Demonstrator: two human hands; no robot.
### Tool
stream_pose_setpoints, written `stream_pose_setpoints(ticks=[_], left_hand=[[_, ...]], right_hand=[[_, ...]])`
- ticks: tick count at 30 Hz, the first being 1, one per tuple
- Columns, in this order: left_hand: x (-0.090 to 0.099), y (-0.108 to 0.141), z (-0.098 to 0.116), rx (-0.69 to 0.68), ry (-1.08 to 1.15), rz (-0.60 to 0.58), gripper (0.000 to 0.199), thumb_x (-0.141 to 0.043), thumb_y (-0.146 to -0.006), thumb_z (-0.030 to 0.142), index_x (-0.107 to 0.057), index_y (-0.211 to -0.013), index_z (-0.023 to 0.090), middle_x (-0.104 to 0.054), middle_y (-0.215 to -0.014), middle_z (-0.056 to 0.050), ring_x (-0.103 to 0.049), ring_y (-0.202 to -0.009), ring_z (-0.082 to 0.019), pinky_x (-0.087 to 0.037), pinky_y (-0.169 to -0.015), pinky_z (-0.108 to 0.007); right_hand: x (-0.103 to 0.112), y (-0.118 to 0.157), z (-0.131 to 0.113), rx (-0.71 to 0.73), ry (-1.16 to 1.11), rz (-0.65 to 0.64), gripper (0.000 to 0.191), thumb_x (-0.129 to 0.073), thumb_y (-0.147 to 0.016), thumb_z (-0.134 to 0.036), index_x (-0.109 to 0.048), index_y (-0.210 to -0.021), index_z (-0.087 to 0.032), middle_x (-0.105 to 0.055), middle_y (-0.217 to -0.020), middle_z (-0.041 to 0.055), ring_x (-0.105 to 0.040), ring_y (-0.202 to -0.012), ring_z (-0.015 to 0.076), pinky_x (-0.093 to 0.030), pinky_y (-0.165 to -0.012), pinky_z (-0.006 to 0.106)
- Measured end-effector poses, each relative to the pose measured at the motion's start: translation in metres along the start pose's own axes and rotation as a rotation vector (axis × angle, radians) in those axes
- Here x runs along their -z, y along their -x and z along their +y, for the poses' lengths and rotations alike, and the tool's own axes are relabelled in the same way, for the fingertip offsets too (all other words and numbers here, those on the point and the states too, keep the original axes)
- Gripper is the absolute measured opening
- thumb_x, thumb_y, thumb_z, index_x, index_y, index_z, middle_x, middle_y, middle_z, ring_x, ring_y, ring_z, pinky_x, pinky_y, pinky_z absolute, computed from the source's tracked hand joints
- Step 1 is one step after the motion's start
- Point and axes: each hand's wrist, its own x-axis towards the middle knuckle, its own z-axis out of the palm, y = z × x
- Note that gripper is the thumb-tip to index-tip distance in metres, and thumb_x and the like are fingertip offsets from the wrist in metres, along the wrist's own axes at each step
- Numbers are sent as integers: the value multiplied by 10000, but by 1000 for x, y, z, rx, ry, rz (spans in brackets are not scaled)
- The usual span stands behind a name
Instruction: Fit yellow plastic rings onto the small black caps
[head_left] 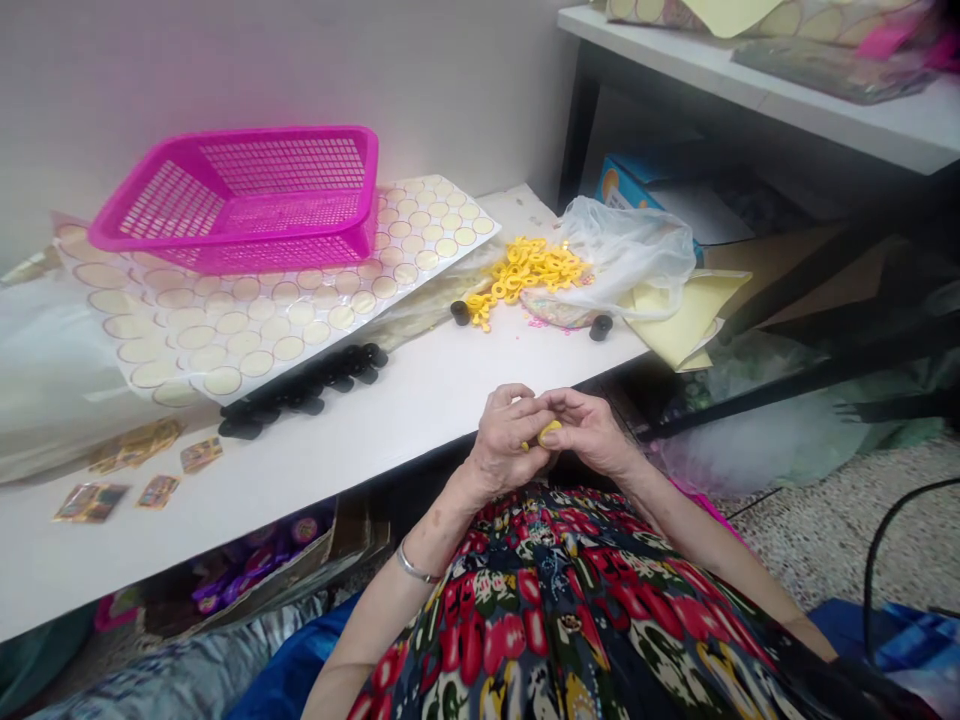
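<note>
Close to my body, just past the table's front edge, my left hand [504,438] and my right hand [592,432] meet with fingers closed. Between them shows a small yellow plastic piece [550,431], pressed by my right thumb; fingers cover most of it. A bit of yellow also peeks out between the fingers of my left hand. Beyond the hands lies a heap of yellow ring-shaped plastic pieces [536,268]. One black cap-like cylinder [460,313] stands left of that heap, and another black cylinder [600,327] lies to its right.
A pink basket [352,245] rests on sheets of round stickers [296,318]. Several black cylinders [300,385] line up before them. Small printed packets [90,502] lie at left. A clear plastic bag [630,245] and yellow paper [682,315] are at right, under a raised shelf [787,90].
</note>
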Motion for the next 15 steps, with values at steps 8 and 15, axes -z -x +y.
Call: stream_pose_setpoints(ticks=[8,15], left_hand=[[0,7,2,183,104,8,121,-624,-652,232,-633,-760,178,-624,-729,-42,-473,-852,-193,-422,-768,-341],[2,10,8,57,37,1,142,-605,-678,242,-633,-802,178,-636,-752,-49,-487,-818,-188,-405,-807,-375]], right_hand=[[-4,6,6,-26,-87,8,403,-748,-602,-264,-638,-983,-188,-645,-942,38,-576,-850,145,-447,-779,261],[-2,5,-3,-138,-105,-192,536,-774,-509,-175,-635,-1027,-161,-640,-911,23,-565,-814,130,-443,-725,226]])
